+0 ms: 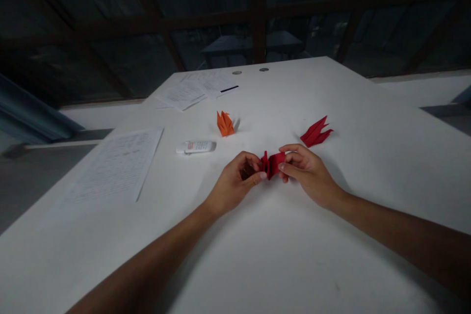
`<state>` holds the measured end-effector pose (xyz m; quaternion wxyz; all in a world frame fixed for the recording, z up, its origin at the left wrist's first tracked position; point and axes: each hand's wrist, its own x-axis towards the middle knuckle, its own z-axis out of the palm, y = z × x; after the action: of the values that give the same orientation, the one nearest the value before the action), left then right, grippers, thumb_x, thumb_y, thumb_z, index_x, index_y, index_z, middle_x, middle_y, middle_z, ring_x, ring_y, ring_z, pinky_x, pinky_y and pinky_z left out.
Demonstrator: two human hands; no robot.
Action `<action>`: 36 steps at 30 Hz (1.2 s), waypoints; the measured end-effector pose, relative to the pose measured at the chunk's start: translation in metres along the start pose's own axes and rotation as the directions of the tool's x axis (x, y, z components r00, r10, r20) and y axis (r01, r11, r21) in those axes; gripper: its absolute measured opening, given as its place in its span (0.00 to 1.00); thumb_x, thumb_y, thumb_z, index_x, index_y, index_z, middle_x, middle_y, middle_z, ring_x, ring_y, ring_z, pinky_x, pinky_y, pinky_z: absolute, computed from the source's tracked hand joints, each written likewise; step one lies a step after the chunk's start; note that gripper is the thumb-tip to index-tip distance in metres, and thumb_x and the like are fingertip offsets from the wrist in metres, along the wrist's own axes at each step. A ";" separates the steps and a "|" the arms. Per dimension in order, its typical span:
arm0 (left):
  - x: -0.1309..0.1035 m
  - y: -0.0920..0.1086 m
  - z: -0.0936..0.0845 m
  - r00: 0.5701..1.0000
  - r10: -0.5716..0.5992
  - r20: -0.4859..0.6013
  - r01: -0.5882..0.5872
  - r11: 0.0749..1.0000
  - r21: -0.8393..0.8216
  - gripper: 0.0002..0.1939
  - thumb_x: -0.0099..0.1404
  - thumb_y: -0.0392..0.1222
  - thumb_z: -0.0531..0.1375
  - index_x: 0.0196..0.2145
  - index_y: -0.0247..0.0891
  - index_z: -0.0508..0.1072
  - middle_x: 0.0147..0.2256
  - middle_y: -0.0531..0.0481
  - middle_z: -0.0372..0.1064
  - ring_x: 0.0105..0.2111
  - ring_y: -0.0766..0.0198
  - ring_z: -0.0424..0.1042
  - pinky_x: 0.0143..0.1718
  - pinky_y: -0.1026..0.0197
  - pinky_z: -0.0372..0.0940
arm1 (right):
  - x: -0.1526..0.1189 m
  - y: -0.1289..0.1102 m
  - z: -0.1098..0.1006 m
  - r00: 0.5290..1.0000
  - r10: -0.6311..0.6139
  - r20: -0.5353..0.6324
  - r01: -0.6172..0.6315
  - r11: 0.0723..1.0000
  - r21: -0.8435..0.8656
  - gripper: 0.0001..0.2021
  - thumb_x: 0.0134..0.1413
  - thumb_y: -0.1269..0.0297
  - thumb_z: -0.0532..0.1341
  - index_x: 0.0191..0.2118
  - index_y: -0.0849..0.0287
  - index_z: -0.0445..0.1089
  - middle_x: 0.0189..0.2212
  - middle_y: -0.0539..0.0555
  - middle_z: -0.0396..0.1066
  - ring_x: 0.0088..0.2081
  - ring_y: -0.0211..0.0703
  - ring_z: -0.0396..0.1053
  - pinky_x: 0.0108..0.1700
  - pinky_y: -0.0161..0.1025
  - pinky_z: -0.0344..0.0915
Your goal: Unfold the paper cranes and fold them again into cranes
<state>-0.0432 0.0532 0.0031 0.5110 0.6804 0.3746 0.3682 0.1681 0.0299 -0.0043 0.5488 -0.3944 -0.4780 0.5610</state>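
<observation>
Between my hands is a folded piece of red paper (274,163), held just above the white table (257,255). My left hand (237,179) pinches its left side between thumb and fingers. The right side is gripped by my right hand (307,171), thumb toward me and fingers behind. Folds stand up in the paper's middle, and its inner layers are partly hidden by my fingers. Beyond my right hand lies a red origami piece (316,132) with pointed tips. An orange origami piece (224,124) stands farther off, ahead of my left hand.
Left of my hands lies a white glue bottle or similar small labelled container (198,146). Written sheets (114,167) lie at the left edge, more papers (184,91) at the far left. Two small round discs (264,69) sit near the far edge, before dark windows.
</observation>
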 end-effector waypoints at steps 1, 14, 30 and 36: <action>0.000 -0.001 0.000 1.000 0.000 -0.004 0.000 1.000 0.003 0.14 0.65 0.46 0.67 0.40 0.38 0.68 0.36 0.52 0.69 0.35 0.66 0.68 0.37 0.63 0.62 | 0.000 0.000 0.000 1.000 0.004 0.007 -0.004 1.000 0.000 0.18 0.49 0.64 0.71 0.46 0.56 0.68 0.27 0.45 0.72 0.26 0.37 0.70 0.30 0.38 0.66; 0.002 -0.005 -0.002 1.000 -0.002 0.019 0.000 0.997 0.078 0.10 0.65 0.46 0.67 0.37 0.37 0.73 0.35 0.49 0.73 0.35 0.63 0.71 0.39 0.61 0.65 | -0.001 -0.003 -0.004 0.995 0.075 0.072 -0.068 0.994 -0.090 0.16 0.48 0.70 0.62 0.46 0.56 0.72 0.23 0.44 0.70 0.22 0.36 0.64 0.26 0.36 0.59; 0.004 -0.008 -0.003 0.981 0.031 -0.193 -0.046 0.996 -0.072 0.08 0.71 0.46 0.58 0.39 0.40 0.64 0.29 0.55 0.66 0.27 0.68 0.65 0.30 0.64 0.62 | 0.000 0.001 -0.002 0.990 0.058 0.132 -0.036 0.986 -0.165 0.05 0.51 0.67 0.64 0.34 0.55 0.67 0.23 0.44 0.67 0.24 0.36 0.63 0.29 0.37 0.59; 0.005 -0.004 -0.003 0.965 0.002 -0.262 -0.031 0.994 -0.108 0.09 0.70 0.45 0.60 0.37 0.40 0.64 0.27 0.56 0.65 0.25 0.69 0.65 0.28 0.65 0.62 | -0.002 0.006 -0.005 0.982 0.037 0.186 0.008 0.971 -0.240 0.03 0.56 0.67 0.63 0.36 0.55 0.68 0.26 0.45 0.66 0.26 0.37 0.62 0.29 0.36 0.59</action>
<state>-0.0441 0.0599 0.0000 0.4913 0.5996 0.4118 0.4791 0.1716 0.0284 -0.0116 0.4451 -0.4062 -0.5893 0.5382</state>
